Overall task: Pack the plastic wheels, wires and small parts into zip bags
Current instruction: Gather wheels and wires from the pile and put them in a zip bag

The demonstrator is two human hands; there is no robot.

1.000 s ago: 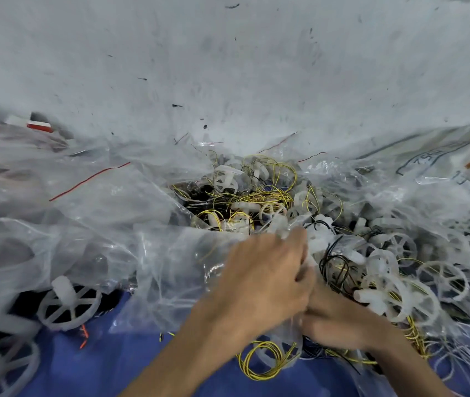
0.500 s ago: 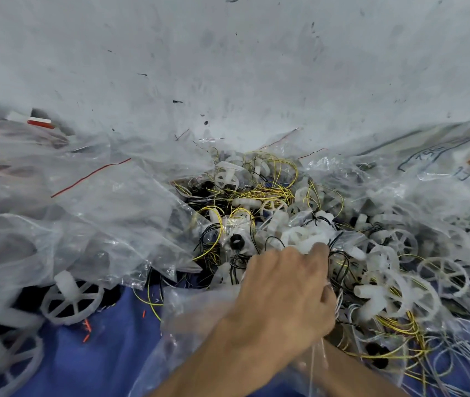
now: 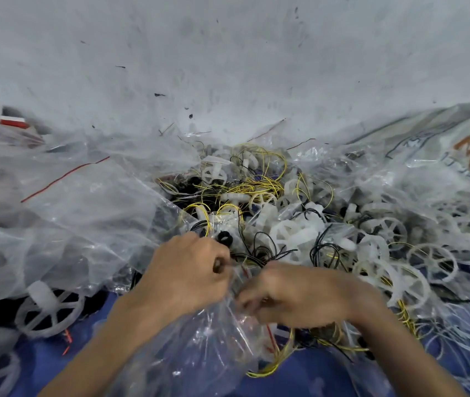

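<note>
Your left hand (image 3: 187,277) and right hand (image 3: 302,293) sit close together with fingers curled. Each pinches the crinkled clear film at the mouth of the zip bag (image 3: 208,348). The bag hangs just below your hands, over the blue surface (image 3: 41,365). Just beyond your knuckles lies the heap of white, spoked plastic wheels (image 3: 294,233), tangled with thin yellow and black wires (image 3: 256,186). Glossy, wrinkled clear bags (image 3: 70,213) are piled at your left, one with a red zip strip (image 3: 64,179).
</note>
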